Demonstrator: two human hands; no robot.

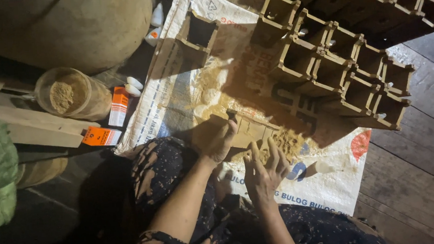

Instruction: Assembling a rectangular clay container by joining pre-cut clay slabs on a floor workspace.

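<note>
Now your left hand [219, 143] is clenched around the near end of a small wooden box [248, 128], fingers wrapped over its edge, while your right hand [265, 170] lies just beside it with fingers released and spread, the tips touching the box's lower side and the sawdust pile [288, 142]. The box rests on a white woven sack [328, 178] with blue and red print, spread over the plank floor [424, 173]. To your left, two orange cartons [101, 136] lie flat near small white bottles [134, 85]. A clear plastic jar [72, 95] beside them holds brown powder. Behind the box, a stack of open wooden boxes [346, 72] crowds the sack's far edge. Free room remains at the right, on the bare planks.
</note>
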